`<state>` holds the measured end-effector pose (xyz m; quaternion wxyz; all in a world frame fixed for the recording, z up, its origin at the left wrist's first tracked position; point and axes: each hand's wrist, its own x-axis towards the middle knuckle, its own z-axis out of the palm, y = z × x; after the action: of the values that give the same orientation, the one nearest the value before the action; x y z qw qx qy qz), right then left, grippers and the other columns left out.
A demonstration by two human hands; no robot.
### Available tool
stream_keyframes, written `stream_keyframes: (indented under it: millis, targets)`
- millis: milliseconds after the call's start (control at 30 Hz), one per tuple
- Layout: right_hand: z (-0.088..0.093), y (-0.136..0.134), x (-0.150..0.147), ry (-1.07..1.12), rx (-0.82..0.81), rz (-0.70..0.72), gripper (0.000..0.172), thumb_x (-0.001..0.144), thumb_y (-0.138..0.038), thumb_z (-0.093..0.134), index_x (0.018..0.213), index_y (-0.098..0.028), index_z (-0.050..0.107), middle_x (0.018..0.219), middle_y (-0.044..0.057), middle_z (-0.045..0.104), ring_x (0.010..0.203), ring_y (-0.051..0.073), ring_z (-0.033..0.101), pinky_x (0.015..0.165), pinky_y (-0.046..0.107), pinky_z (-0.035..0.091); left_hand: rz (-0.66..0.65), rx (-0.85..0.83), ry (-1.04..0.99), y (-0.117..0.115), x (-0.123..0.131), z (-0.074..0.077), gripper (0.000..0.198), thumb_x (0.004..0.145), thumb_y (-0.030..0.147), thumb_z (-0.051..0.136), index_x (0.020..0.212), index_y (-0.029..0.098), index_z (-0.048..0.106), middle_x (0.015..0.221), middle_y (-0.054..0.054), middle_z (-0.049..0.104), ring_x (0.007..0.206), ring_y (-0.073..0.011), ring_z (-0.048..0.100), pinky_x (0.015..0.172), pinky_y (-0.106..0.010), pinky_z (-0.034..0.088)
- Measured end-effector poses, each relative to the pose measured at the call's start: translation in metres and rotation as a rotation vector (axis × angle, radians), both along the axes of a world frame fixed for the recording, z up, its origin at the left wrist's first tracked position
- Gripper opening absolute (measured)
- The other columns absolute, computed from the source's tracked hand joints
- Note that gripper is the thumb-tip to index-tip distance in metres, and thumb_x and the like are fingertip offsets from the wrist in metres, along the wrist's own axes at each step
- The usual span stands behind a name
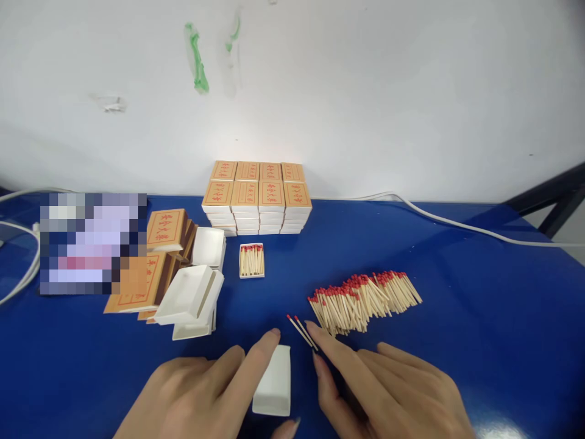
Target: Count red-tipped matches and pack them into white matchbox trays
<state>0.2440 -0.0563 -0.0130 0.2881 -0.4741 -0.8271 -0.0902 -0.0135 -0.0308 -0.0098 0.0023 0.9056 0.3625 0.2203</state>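
My left hand (205, 393) rests on the blue table (479, 341) with its fingers stretched out, the index finger lying along the left side of a small white matchbox tray (275, 383). On the tray's right, my right hand (388, 390) lies flat with its fingers spread, the index fingertip touching two loose red-tipped matches (300, 331). A pile of several red-tipped matches (363, 299) lies just beyond my right hand. A white tray filled with matches (251, 261) sits farther back at centre.
A stack of orange printed matchboxes (256, 198) stands against the white wall. Left of centre lie orange box sleeves (158, 262) and empty white trays (194, 292). A white cable (457, 224) runs along the back right, more cables (18, 268) at far left.
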Motion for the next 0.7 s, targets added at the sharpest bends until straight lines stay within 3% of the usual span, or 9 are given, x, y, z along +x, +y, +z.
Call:
stream_keyframes:
  millis: [233, 500, 700]
  targets:
    - [0.0049, -0.0023, -0.003, 0.068, -0.032, -0.08, 0.002, 0.104, -0.02, 0.07, 0.105, -0.021, 0.071, 0.062, -0.009, 0.066, 0.046, 0.009, 0.061, 0.055, 0.033, 0.044, -0.004, -0.024, 0.01, 0.0019, 0.0006, 0.0037, 0.051, 0.115, 0.053, 0.051, 0.151, 0.018, 0.062, 0.08, 0.002, 0.078, 0.051, -0.0134, 0.073, 0.048, -0.024, 0.057]
    - [0.0004, 0.0042, -0.0042, 0.05, -0.06, 0.008, 0.01, 0.108, -0.015, 0.064, 0.111, -0.017, 0.073, 0.06, -0.012, 0.06, 0.043, 0.006, 0.056, 0.053, 0.032, 0.039, -0.002, -0.025, 0.028, 0.0041, 0.0029, 0.0065, 0.056, 0.111, 0.053, 0.056, 0.155, 0.019, 0.061, 0.076, 0.002, 0.075, 0.05, -0.0141, 0.07, 0.048, -0.025, 0.057]
    - [0.0004, 0.0049, -0.0058, 0.064, -0.066, 0.013, 0.014, 0.111, -0.014, 0.06, 0.111, -0.017, 0.074, 0.06, -0.012, 0.062, 0.043, 0.005, 0.056, 0.053, 0.032, 0.039, -0.015, -0.002, 0.072, 0.0025, 0.0053, 0.0072, 0.056, 0.116, 0.053, 0.046, 0.154, 0.014, 0.059, 0.073, 0.005, 0.069, 0.046, -0.0156, 0.067, 0.041, -0.032, 0.052]
